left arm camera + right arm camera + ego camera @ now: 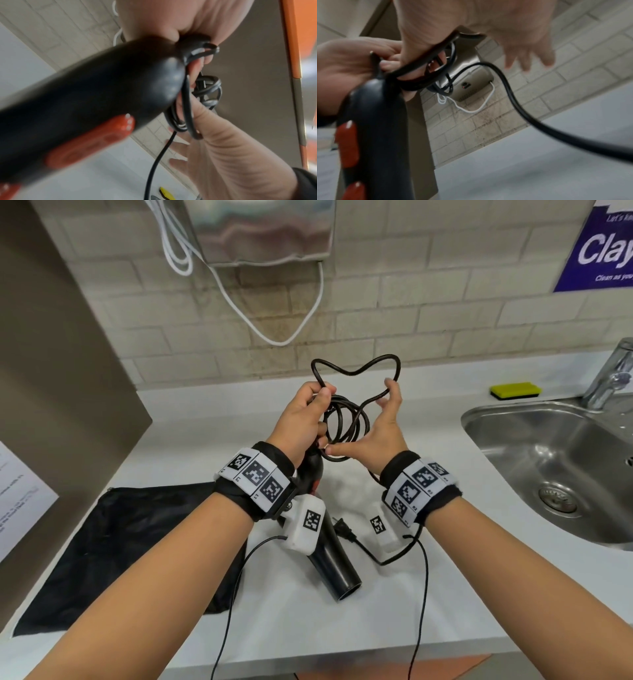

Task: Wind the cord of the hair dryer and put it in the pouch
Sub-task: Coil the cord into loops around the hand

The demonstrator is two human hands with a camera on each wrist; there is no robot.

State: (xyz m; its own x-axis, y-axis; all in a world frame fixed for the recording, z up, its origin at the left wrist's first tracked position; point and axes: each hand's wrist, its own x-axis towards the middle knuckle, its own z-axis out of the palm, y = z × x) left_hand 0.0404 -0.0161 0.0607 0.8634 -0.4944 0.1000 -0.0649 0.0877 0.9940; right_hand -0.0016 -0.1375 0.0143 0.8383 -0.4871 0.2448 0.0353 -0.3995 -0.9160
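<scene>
My left hand [301,419] grips the end of the black hair dryer's [337,566] handle, together with several loops of its black cord [365,422], above the counter. The dryer hangs barrel-down under that wrist; its red switches show in the left wrist view [89,140]. My right hand [383,429] has spread, straight fingers, and a cord loop lies across its thumb and fingertips. The loose cord [510,97] trails down to the plug [343,530] on the counter. The black pouch [137,542] lies flat at the left.
A steel sink [548,460] with a faucet [613,374] is at the right, and a yellow sponge [515,390] sits behind it. A metal wall unit [267,231] with a hanging white cable [281,340] is straight ahead. A brown panel bounds the left.
</scene>
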